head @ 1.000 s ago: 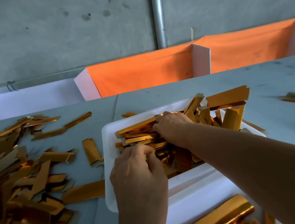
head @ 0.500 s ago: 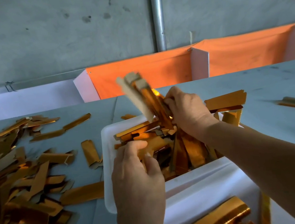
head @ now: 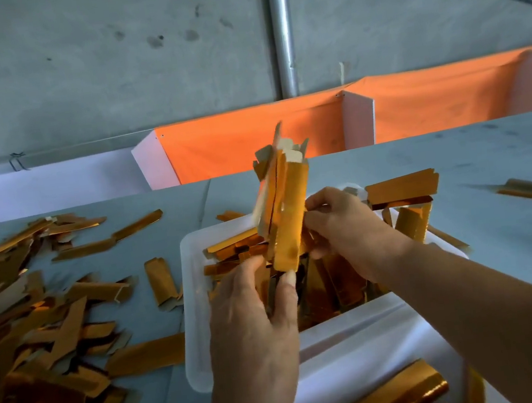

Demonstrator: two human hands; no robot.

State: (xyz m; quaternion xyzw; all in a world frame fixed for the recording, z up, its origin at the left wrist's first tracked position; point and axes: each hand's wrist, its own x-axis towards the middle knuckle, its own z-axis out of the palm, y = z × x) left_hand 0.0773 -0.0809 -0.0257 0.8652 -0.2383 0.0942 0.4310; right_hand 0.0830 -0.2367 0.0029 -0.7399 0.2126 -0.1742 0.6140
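Head view, thing in hand: a bundle of gold foil strips stands nearly upright over the white tray, its top ends uneven and fanned.
Head view, right grip: the right hand curls its fingers round the bundle's middle from the right.
Head view, left grip: the left hand pinches the bundle's lower end between thumb and forefinger.
Risk: the strips look slick and staggered, so a slack squeeze may let inner ones slide out into the tray.
Risk: a hard squeeze may crease them, and tipping may splay the fanned top.
Around: loose strips are heaped on the surface to the left, and a gold roll lies at the near edge.
In the way: jutting strips at the tray's far corner sit just beside the right hand and could snag it.
Behind: orange cloth bins.
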